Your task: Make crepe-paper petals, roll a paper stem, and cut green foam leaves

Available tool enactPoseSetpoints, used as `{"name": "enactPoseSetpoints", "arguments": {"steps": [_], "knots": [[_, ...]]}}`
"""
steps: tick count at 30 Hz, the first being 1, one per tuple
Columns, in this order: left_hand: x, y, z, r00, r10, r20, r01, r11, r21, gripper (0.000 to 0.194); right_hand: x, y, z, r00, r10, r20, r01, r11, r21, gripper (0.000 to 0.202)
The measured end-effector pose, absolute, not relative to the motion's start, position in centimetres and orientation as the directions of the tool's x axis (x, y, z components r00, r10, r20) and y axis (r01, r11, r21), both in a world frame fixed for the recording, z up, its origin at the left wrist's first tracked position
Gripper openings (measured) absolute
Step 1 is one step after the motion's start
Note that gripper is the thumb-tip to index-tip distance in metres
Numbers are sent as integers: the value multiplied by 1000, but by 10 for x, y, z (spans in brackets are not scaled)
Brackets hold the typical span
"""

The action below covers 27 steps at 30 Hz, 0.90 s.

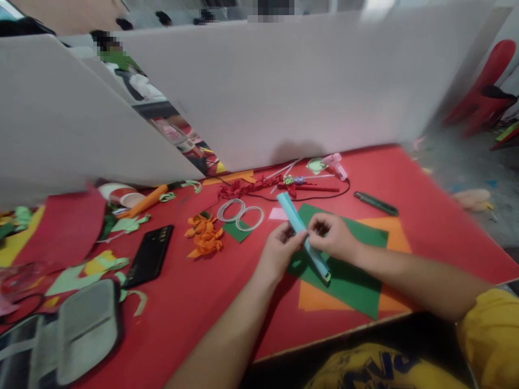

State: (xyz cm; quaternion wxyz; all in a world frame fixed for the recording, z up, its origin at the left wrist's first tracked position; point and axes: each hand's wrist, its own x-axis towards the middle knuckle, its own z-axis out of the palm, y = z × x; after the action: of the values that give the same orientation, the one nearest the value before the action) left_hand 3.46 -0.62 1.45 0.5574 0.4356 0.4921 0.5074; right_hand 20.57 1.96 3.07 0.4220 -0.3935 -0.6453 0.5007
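A light blue folded strip of paper (292, 212) slants across the space above the green sheet (357, 270). My left hand (281, 246) pinches it near its middle from the left side. Close beside, my right hand (334, 235) has its thumb and fingertips pressed together at the strip's right edge. At the strip's lower end a bit of pale green shows. Under the green sheet lies an orange sheet (318, 300). What exactly the right fingertips grip is partly hidden by the fingers.
Left of my hands lie two white rings (249, 219), orange paper flowers (206, 236), a black phone (149, 255) and an opened grey case (90, 329). Behind are a pink glue gun (335, 165), a red paper garland (251, 188) and a utility knife (376, 203). White panels (284, 86) border the table.
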Motion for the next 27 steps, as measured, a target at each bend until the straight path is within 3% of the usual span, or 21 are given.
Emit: {"name": "enactPoseSetpoints", "arguments": {"steps": [13, 27], "knots": [[31, -5, 15, -35, 995, -89, -72, 86, 994, 36, 202, 23, 26, -361, 932, 38, -17, 34, -999, 11], [28, -5, 15, 5, 991, -136, -128, 135, 982, 38, 202, 24, 24, -384, 922, 38, -61, 15, -998, 12]]}}
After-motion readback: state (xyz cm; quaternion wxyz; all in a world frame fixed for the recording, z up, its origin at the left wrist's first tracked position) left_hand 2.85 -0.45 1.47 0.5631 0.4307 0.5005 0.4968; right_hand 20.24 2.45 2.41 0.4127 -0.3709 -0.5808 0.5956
